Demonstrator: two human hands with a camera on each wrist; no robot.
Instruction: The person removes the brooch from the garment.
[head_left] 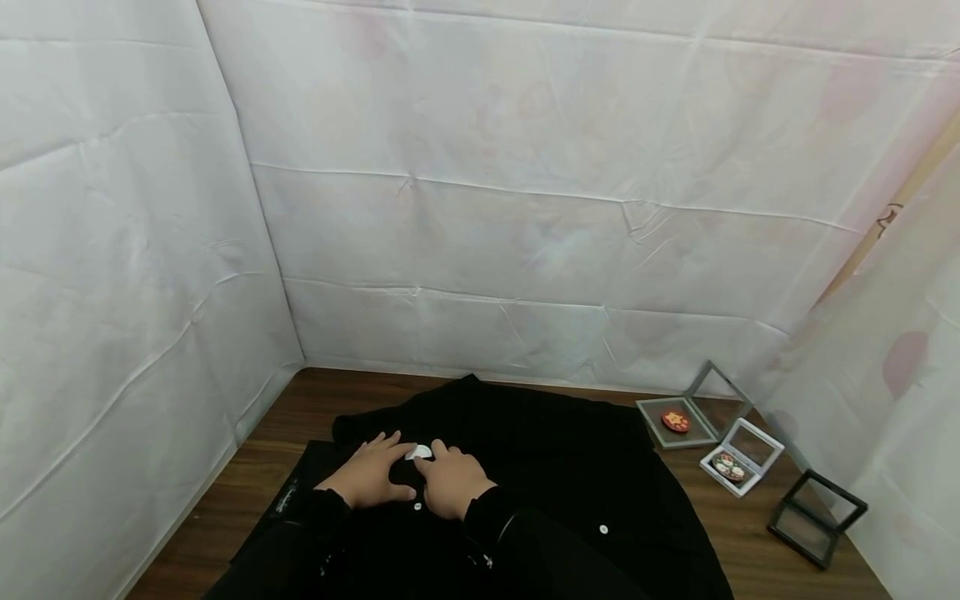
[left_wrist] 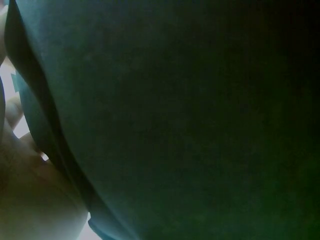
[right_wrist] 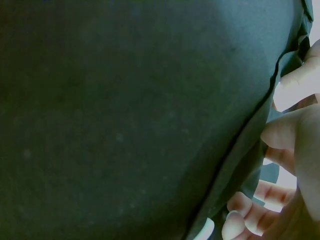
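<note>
A black shirt with white buttons is spread over the wooden table. Near its collar, a small white label shows between the two hands. On the left of the label, the left hand rests on the cloth, its fingers extended and its thumb set apart, close to a white button. The right hand is to the right of the label with its fingers bent. In the right wrist view, that hand's fingers grip a folded edge of the shirt. Dark cloth fills most of the left wrist view.
On the right of the wooden table stand a grey open case with a red round piece, a white open case with a patterned piece, and a black open frame. White curtains enclose the table's back and sides.
</note>
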